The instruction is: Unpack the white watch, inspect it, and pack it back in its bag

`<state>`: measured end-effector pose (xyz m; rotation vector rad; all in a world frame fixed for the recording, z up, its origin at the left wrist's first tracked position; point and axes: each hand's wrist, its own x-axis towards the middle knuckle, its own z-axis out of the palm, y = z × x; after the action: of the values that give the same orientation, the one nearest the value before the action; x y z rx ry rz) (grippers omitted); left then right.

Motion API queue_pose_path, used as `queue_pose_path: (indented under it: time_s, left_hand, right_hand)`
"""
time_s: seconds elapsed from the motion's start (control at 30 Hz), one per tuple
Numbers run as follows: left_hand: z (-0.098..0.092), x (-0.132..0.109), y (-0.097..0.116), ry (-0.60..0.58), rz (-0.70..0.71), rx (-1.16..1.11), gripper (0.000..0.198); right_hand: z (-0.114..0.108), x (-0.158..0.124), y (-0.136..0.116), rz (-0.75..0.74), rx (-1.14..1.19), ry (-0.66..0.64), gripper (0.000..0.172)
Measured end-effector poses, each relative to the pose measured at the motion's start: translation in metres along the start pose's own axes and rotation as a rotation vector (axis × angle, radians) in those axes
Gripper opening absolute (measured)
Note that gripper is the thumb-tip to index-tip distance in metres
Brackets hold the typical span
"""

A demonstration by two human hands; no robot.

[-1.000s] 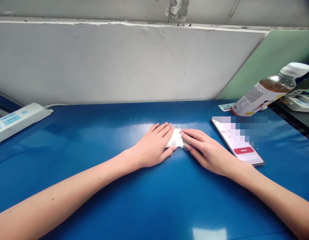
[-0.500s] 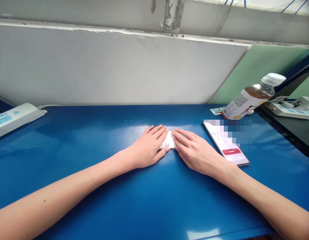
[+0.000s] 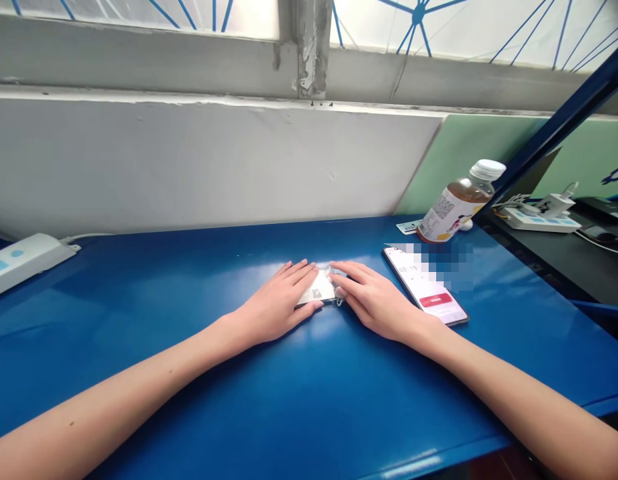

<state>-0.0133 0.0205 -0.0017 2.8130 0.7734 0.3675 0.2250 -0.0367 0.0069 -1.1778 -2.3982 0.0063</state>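
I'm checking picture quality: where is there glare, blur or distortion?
Head view: glare on the blue table beyond the left hand and right hand; window overexposed; part of the phone pixelated; small packet sharp; edges bowed by the wide lens.

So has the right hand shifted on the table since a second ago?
No. The right hand lies the same way beside the phone, fingertips on the small white packet; only the camera tilted up.

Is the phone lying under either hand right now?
No, the phone lies on the blue table beside the right hand, while both hands rest on the small white packet.
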Motion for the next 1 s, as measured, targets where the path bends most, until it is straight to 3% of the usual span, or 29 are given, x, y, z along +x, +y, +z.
queue_pose_path:
  time_s: [0.3,0.6,1.0]
  left_hand:
    - [-0.0032,-0.0014,0.0036,0.087,0.096,-0.064,0.049]
    - [-0.0032,-0.0017,0.004,0.09,0.102,-0.076,0.052]
    - [-0.0011,-0.0016,0.0034,0.075,0.082,-0.051,0.053]
  right_hand:
    - [0.0009,-0.0034,0.0069,-0.011,-0.043,0.034,0.041]
    - [0.0008,-0.0013,0.0013,-0.118,-0.035,0.171,0.027]
    - [0.0027,-0.0031,0.0058,-0.098,0.032,0.063,0.029]
